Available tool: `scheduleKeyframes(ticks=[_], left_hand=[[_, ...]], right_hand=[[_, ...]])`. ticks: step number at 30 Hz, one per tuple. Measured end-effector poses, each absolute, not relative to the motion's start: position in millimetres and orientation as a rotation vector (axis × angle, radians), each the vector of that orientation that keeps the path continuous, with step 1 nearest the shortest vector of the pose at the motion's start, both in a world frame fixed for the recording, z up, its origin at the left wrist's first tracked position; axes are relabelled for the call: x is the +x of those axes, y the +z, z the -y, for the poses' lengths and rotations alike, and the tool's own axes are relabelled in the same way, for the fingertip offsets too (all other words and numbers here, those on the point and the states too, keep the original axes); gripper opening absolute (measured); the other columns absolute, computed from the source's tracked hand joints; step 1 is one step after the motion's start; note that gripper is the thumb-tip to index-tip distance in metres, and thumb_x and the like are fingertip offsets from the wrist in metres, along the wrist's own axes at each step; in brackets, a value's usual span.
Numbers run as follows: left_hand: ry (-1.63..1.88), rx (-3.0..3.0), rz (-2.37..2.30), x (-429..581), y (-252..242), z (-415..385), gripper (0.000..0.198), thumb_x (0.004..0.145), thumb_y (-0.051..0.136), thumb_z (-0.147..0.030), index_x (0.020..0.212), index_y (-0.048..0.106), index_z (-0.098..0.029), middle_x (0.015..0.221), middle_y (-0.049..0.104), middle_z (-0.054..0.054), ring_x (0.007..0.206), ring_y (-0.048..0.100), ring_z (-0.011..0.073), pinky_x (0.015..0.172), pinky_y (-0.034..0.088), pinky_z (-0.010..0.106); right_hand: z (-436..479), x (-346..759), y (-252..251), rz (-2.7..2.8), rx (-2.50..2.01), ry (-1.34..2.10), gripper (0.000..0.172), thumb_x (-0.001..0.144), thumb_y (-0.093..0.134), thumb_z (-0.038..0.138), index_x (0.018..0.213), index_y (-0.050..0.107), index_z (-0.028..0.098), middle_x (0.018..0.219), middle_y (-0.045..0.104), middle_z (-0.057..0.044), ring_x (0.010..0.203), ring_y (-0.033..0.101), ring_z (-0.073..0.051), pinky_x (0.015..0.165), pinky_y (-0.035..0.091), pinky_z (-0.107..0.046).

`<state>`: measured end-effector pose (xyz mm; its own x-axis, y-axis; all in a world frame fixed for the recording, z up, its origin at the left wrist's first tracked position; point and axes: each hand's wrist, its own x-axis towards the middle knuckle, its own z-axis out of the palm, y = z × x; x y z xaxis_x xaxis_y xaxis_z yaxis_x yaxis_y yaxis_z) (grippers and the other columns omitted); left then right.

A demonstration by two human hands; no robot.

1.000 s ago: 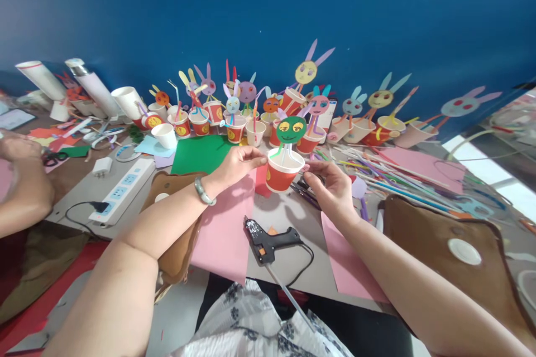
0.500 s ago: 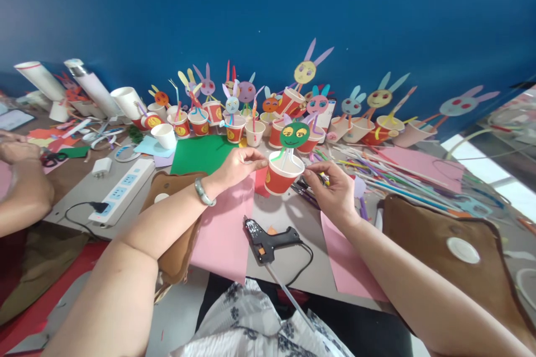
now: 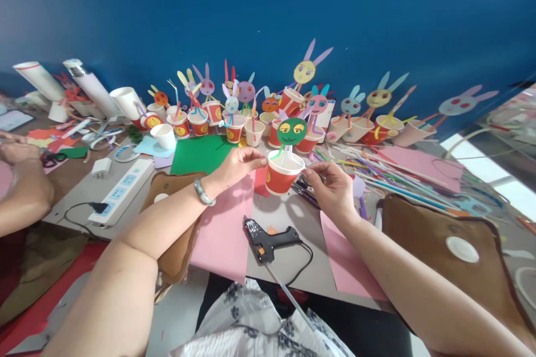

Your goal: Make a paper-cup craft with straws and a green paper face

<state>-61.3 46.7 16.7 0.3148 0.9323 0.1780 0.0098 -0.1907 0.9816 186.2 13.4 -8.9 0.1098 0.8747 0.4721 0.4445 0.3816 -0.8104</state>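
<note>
Between my two hands is a red-and-white paper cup (image 3: 282,179), upright and raised in front of me. A round green paper face (image 3: 292,131) with yellow eyes and purple ears stands in it on bent pipe-cleaner legs. My left hand (image 3: 245,166), a bangle at its wrist, pinches at the cup's left side with thumb and forefinger. At the right side, near the rim, my right hand (image 3: 330,181) pinches it in the same way. Below the cup, a black hot glue gun (image 3: 268,241) lies on the table, a glue stick sticking out of its back.
Several rabbit-faced cups stand along the blue wall, one a yellow rabbit face (image 3: 304,71). Pipe cleaners (image 3: 389,178) are heaped at right. A power strip (image 3: 125,189), green paper (image 3: 201,150) and pink paper (image 3: 224,234) lie left. Another person's arm (image 3: 25,184) is at far left.
The green face has shifted slightly left and up, and the cup has turned a little. My hands stay almost where they were; the glue gun has not moved.
</note>
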Motion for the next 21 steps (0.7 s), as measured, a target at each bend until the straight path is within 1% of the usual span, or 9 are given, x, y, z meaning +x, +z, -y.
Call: scheduleKeyframes(ticks=[5,8,11,15,21], left_hand=[[1.111,1.482,-0.906,-61.8,19.1,-46.2,0.032,0.076,0.083,-0.045,0.082,0.073,-0.015,0.083,0.073,0.004,0.079,0.063,0.0143,0.081,0.049,0.032],[1.128,1.46,-0.91,-62.6,19.9,-47.1,0.035,0.075,0.083,-0.048,0.082,0.073,-0.015,0.083,0.073,0.005,0.08,0.064,0.0151,0.082,0.05,0.032],[1.115,1.443,-0.903,-62.1,19.0,-47.5,0.034,0.074,0.084,-0.047,0.082,0.073,-0.015,0.083,0.073,0.005,0.083,0.065,0.0156,0.085,0.05,0.032],[1.077,1.404,-0.871,-59.5,16.0,-46.9,0.033,0.073,0.085,-0.045,0.081,0.073,-0.015,0.083,0.074,0.005,0.082,0.066,0.0155,0.086,0.05,0.034],[1.042,1.353,-0.825,-56.9,14.6,-43.7,0.034,0.072,0.086,-0.045,0.082,0.074,-0.015,0.084,0.074,0.005,0.084,0.066,0.0154,0.088,0.049,0.034]], right_hand=[[-14.1,186.5,-7.7,1.474,-1.193,0.547,0.019,0.084,0.07,0.039,0.08,0.065,0.021,0.075,0.068,-0.002,0.068,0.061,-0.016,0.067,0.049,-0.031],[-11.3,184.5,-3.8,1.431,-1.152,0.612,0.022,0.083,0.073,0.042,0.081,0.065,0.021,0.073,0.067,-0.001,0.063,0.058,-0.014,0.062,0.048,-0.029],[-9.2,182.3,-1.5,1.374,-1.101,0.718,0.026,0.083,0.075,0.045,0.083,0.066,0.022,0.071,0.067,0.0,0.059,0.058,-0.013,0.057,0.048,-0.028],[-9.9,181.1,-3.3,1.33,-1.068,0.779,0.028,0.081,0.078,0.048,0.083,0.067,0.022,0.069,0.067,0.0,0.058,0.058,-0.014,0.055,0.048,-0.028],[-8.9,177.4,-5.5,1.295,-1.02,0.779,0.036,0.082,0.076,0.055,0.082,0.06,0.023,0.069,0.064,0.002,0.055,0.056,-0.012,0.054,0.047,-0.027]])
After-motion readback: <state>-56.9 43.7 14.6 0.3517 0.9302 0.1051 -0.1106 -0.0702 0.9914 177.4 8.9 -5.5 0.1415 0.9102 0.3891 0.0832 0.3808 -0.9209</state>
